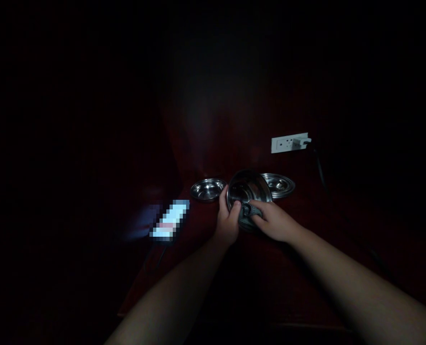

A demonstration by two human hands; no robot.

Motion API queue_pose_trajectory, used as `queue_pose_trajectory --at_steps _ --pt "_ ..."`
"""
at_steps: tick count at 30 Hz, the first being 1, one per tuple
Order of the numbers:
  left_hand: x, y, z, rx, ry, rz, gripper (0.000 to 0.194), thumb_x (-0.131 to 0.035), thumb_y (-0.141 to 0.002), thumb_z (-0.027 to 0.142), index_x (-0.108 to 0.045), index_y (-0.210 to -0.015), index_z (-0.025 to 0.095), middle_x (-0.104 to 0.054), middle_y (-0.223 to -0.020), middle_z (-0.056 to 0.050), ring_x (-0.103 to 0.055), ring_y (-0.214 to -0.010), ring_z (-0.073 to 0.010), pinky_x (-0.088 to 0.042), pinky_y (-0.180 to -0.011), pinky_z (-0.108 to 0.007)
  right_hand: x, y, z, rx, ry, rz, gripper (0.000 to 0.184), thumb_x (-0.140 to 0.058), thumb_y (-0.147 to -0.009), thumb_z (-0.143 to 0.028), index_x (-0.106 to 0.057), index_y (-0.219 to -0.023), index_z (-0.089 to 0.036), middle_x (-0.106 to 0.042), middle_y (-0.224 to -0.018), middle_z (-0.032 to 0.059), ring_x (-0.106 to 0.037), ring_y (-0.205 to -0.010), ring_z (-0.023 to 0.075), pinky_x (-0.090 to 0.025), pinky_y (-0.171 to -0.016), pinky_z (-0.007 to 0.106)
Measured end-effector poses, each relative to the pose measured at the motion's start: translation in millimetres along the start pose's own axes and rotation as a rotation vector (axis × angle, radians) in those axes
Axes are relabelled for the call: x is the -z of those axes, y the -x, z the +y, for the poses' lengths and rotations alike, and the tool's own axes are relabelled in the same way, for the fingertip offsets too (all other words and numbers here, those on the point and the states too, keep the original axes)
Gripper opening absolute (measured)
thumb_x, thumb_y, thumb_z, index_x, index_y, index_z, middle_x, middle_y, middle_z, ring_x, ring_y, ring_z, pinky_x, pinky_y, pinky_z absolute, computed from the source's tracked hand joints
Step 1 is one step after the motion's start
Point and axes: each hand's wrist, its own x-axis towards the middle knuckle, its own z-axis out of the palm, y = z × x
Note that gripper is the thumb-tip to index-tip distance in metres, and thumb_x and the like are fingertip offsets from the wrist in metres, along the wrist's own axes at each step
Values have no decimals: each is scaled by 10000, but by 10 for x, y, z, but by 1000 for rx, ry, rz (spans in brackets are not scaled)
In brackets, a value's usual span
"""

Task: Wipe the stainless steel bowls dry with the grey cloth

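A shiny metal bowl [249, 184] is tilted with its mouth towards me above the dark red table. My left hand [229, 221] grips its left rim, thumb on the near side and fingers behind. A dark patterned cloth [248, 218] is bunched at the bowl's lower edge. My right hand [274, 220] is closed on this cloth and presses it against the bowl's inner side. Behind the bowl on the left rests a shallow metal dish [209, 189]. At the right, partly hidden by the bowl, are stacked round metal plates or lids [283, 186].
A lit phone [172, 220], its screen blurred out, is at the table's left side. A white socket panel [283, 143] with a plugged-in charger [301, 142] and hanging cable [320, 170] is on the back wall. The dark red table [270, 287] has its front edge near me.
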Motion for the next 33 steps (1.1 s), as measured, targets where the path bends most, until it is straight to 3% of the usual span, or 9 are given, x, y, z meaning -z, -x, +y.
queue_pose_trajectory --at_steps 15,18,23,25,27,31,33 --pt "16 7 7 46 -13 -13 528 -489 -870 334 -337 -1363 222 -533 -1269 -76 -489 -1195 -221 -329 -1068 -393 -37 -9 38 5 -24 -22 167 -499 -706 -128 -584 -838 -183 -644 -783 22 -577 -701 148 -425 -674 258" --pt "10 7 3 46 10 -31 541 -493 -869 338 -322 -1369 221 -485 -1336 -80 -458 -1235 -228 -320 -1077 -389 -26 -41 95 -63 -93 103 149 -492 -704 -136 -583 -813 -182 -649 -788 22 -588 -720 151 -443 -688 260" --pt "-43 55 42 76 25 -66 581 -521 -857 347 -306 -1381 218 -474 -1359 -83 -445 -1251 -229 -329 -1075 -371 117 -65 199 -303 -102 526 214 -526 -702 -205 -588 -905 -180 -659 -846 50 -605 -737 187 -467 -694 296" --pt "-80 91 78 71 36 -70 567 -517 -861 338 -317 -1376 213 -487 -1348 -84 -451 -1246 -227 -334 -1071 -367 156 -51 206 -333 -57 592 257 -532 -705 -223 -578 -955 -191 -651 -876 52 -607 -764 199 -467 -711 308" --pt "-113 122 117 78 47 -76 562 -522 -857 327 -327 -1370 208 -478 -1360 -87 -452 -1247 -232 -339 -1067 -369 145 -32 193 -298 -4 528 219 -522 -716 -236 -569 -926 -198 -634 -872 55 -600 -758 203 -466 -693 314" --pt "-137 151 177 64 52 -61 572 -519 -855 295 -310 -1376 187 -477 -1363 -98 -442 -1259 -221 -314 -1085 -359 6 5 136 -8 76 221 142 -505 -677 -177 -560 -807 -192 -609 -839 59 -590 -810 217 -463 -747 332" --pt "-128 155 193 75 38 -49 595 -525 -853 310 -292 -1388 192 -481 -1359 -106 -454 -1248 -227 -326 -1073 -374 -57 23 100 50 42 72 171 -496 -685 -173 -581 -832 -187 -634 -874 65 -606 -832 221 -475 -763 336"
